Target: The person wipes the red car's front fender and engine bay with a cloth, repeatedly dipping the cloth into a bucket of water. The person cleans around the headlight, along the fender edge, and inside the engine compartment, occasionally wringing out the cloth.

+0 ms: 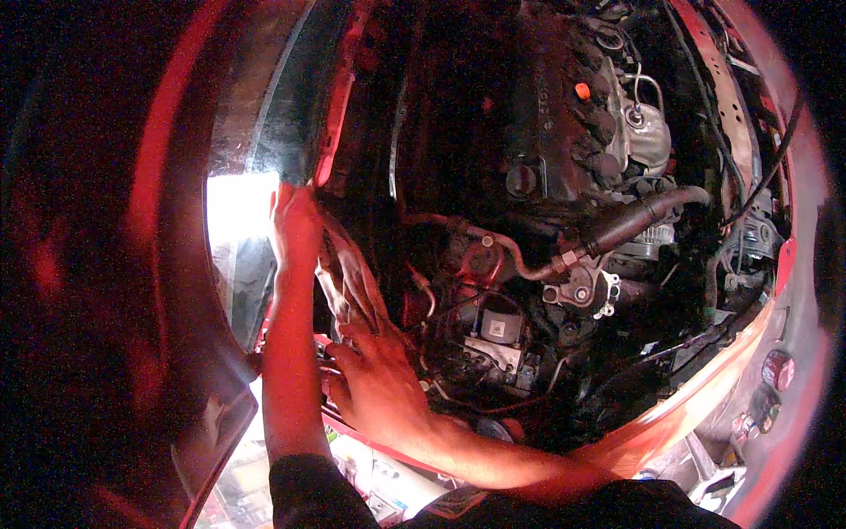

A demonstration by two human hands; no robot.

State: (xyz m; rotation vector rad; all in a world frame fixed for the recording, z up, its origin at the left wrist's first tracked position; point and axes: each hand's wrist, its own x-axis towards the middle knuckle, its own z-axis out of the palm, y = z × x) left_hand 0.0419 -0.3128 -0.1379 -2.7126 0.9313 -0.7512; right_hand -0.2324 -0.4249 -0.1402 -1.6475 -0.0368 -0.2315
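My left hand (295,225) is raised at the left edge of the engine bay, beside a bright patch of light. Its fingers look curled, but glare hides what they hold. Lower down, my right hand (383,379) reaches across from the right, fingers bent at the lower end of a long, glossy, reddish-dark piece (352,278). That piece slants up toward my left hand; its kind is unclear. The right fingertips are partly hidden in shadow by the body edge, and whatever is in them does not show.
The engine cover (546,115) lies beyond, with an orange-topped dipstick (582,91). A thick black hose (634,220) crosses right of centre. Nearer sits a metal block with a grey cylinder (500,328). Red body panels curve around the bay, and a dark cable (767,181) hangs at the right.
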